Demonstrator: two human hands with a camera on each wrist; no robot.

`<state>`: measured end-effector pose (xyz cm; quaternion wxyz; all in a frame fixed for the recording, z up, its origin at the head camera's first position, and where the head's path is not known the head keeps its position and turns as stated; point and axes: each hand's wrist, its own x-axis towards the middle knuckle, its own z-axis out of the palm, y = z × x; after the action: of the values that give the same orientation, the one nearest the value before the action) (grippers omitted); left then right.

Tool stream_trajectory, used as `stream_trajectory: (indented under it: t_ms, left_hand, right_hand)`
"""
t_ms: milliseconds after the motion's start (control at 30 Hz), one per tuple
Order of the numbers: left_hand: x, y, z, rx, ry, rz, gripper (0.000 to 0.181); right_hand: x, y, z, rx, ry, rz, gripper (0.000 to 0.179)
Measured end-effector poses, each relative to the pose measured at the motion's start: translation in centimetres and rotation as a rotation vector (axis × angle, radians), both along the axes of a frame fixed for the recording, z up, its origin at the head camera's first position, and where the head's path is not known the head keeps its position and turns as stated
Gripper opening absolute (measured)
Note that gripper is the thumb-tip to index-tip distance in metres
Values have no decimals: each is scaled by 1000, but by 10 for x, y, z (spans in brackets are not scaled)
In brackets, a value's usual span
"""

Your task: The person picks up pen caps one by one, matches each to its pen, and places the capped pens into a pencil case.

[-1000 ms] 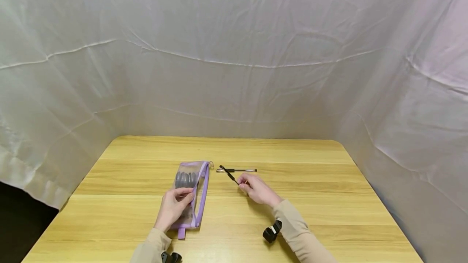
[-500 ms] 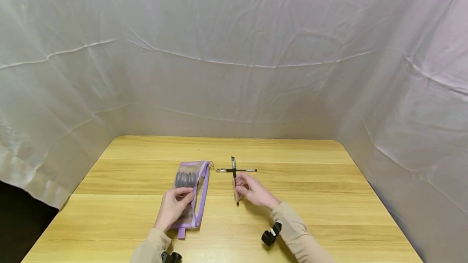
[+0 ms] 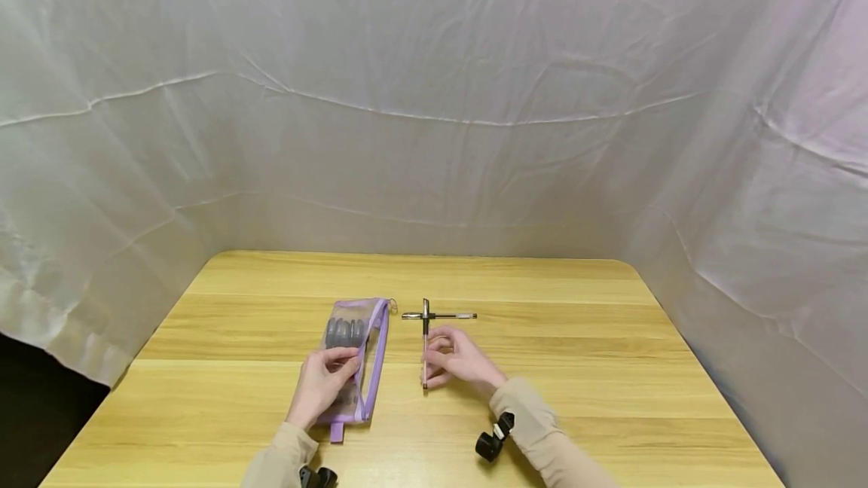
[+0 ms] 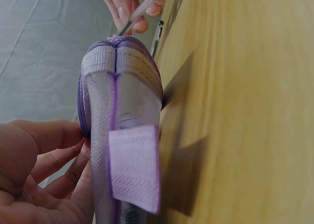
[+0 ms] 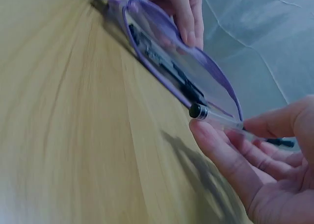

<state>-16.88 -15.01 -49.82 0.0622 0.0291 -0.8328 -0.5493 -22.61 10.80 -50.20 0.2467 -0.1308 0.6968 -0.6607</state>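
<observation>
A purple-trimmed mesh pencil case (image 3: 352, 310) lies on the left part of the table, its zip undone. My left hand (image 3: 324, 382) pinches the upper edge of its opening with thumb and fingers. Dark items (image 5: 164, 62) show inside through the gap in the right wrist view. My right hand (image 3: 463, 360) holds a clear pen (image 3: 426, 328) with black parts between thumb and fingers, just right of the case. The held pen points away from me, roughly parallel to the opening. Behind it, a second similar pen (image 3: 456, 315) lies crosswise on the table.
The wooden table (image 3: 610, 367) has pale fabric curtains (image 3: 434, 172) at its back and sides. A purple fabric tab (image 4: 133, 167) sticks out of the case's near end. A small ring (image 3: 392, 307) hangs at the far end.
My right hand has turned the pen from slanting to pointing straight away from me and shifted it left, closer to the case. The left hand has stayed on the case's edge.
</observation>
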Motion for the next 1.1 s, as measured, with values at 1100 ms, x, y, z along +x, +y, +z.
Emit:
stream_trajectory:
  t_ms: [1100]
  left_hand:
    - [-1, 3, 5, 30, 0, 11, 19]
  right_hand:
    - [-30, -24, -10, 138, 206, -152, 30]
